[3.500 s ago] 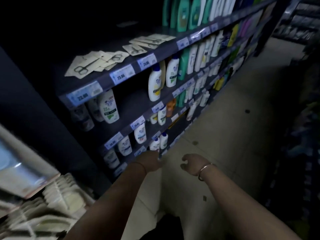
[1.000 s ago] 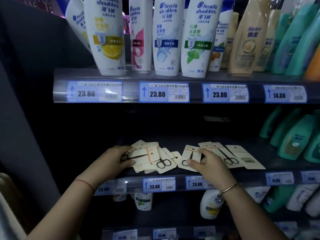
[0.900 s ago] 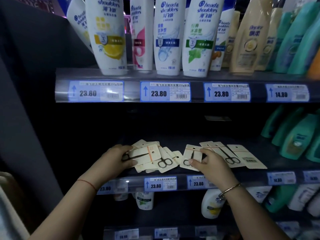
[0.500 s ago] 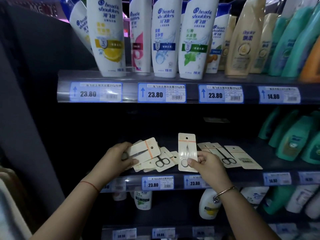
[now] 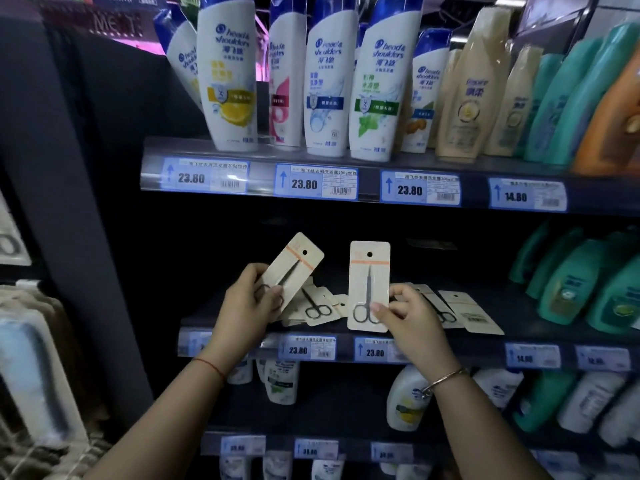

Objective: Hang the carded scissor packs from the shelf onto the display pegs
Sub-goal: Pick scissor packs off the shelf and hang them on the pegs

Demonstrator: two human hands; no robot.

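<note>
We are holding one carded scissor pack in each hand, both lifted just above the dark shelf (image 5: 519, 323). Our left hand (image 5: 247, 301) is curling round the bottom end of a tilted pack (image 5: 298, 268), thumb on its face, its hang hole leaning toward one o'clock. Our right hand (image 5: 407, 315) is pinching the lower right edge of an upright pack (image 5: 369, 282), thumb over the scissor loops, its hang hole pointing to twelve o'clock. The two held packs are sitting near each other but apart. Loose packs (image 5: 318, 308) are lying flat on the shelf between our hands, and spare packs (image 5: 464, 311) are fanning out at three o'clock of the right hand. Shampoo bottles (image 5: 329, 84) are standing on the next shelf up, at twelve o'clock, above blue price tags (image 5: 315, 183). A metal bracelet (image 5: 446, 377) is circling our right wrist.
</note>
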